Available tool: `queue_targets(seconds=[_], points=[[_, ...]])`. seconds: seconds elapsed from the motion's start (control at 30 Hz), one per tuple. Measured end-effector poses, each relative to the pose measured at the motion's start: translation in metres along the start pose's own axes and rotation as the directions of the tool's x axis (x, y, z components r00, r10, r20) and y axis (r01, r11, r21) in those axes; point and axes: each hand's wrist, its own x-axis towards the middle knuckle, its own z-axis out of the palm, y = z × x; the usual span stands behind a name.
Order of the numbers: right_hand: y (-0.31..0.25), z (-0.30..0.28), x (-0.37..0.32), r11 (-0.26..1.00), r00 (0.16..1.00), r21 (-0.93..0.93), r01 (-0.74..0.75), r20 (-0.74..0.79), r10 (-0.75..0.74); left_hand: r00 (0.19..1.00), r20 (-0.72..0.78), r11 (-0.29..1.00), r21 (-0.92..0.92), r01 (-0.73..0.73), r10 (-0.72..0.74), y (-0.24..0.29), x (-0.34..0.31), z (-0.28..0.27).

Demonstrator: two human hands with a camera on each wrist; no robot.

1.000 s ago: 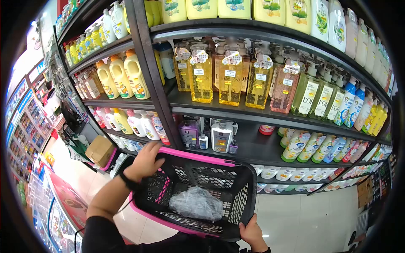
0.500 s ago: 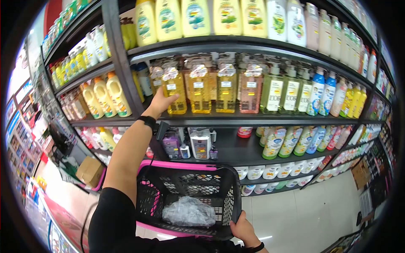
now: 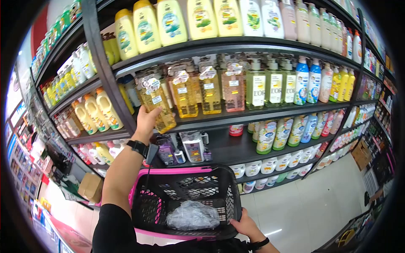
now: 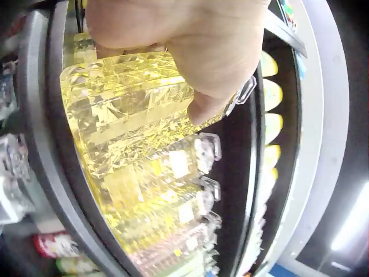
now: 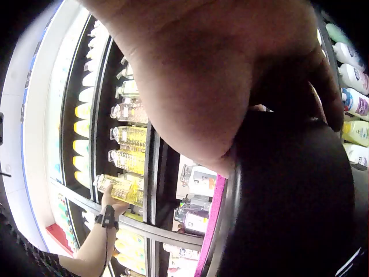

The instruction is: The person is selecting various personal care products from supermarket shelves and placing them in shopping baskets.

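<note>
My left hand [image 3: 145, 122] grips a clear pump bottle [image 3: 157, 101] of golden liquid with a tag at its neck. The bottle tilts, its base at the front of the middle shelf [image 3: 202, 122]. In the left wrist view the thumb lies along the faceted bottle [image 4: 127, 115], while the other fingers are mostly hidden behind it. Low at the right, my right hand [image 3: 247, 225] holds the end rim of a black shopping basket [image 3: 185, 179] with pink trim. Inside the basket lies a crumpled clear plastic bag [image 3: 193, 215]. In the right wrist view the right hand [image 5: 196, 86] covers much of the basket end.
More golden pump bottles [image 3: 184, 95], a pink one [image 3: 234, 88] and green ones [image 3: 255, 86] stand right beside the held bottle. Yellow shampoo bottles [image 3: 172, 23] line the shelf above. A dark upright post [image 3: 105, 67] rises left of the hand. A cardboard box [image 3: 90, 187] sits lower left.
My left hand left the basket, reached up to the golden bottles and took hold of the leftmost front one, which now tilts forward off its row. My right hand stays on the basket.
</note>
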Motion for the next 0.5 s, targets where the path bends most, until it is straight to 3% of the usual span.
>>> queue_targets(seconds=[0.1,0.13,0.23,0.3,0.37,0.43,0.5], points=[[0.032,0.012,0.011,0.977,0.967,-0.076,0.201,-0.145,-0.21,0.997,0.074,0.995,-0.092,-0.029,0.036,-0.004,-0.036,-0.017],[0.031,0.011,0.01,0.943,0.91,-0.158,0.293,-0.256,-0.326,0.993,0.097,0.994,-0.087,-0.064,0.073,-0.005,-0.052,-0.02],[0.0,-0.01,0.02,0.92,0.855,-0.09,0.381,-0.344,-0.387,0.989,0.143,0.992,-0.129,-0.012,0.031,-0.006,-0.114,-0.018],[-0.04,-0.026,0.018,0.881,0.852,0.091,0.464,-0.319,-0.415,0.993,0.12,0.95,-0.308,0.058,-0.022,-0.008,-0.159,-0.002],[-0.073,-0.03,0.023,0.821,0.838,0.194,0.538,-0.227,-0.495,0.97,0.212,0.87,-0.447,0.206,-0.121,-0.014,-0.199,0.009],[-0.097,-0.022,0.03,0.774,0.824,0.295,0.561,-0.11,-0.555,0.985,0.137,0.876,-0.456,0.159,-0.107,-0.053,-0.24,0.018],[-0.11,-0.004,0.037,0.773,0.791,0.309,0.554,0.096,-0.604,0.952,0.148,0.857,-0.415,0.306,-0.268,-0.069,-0.279,0.032]])
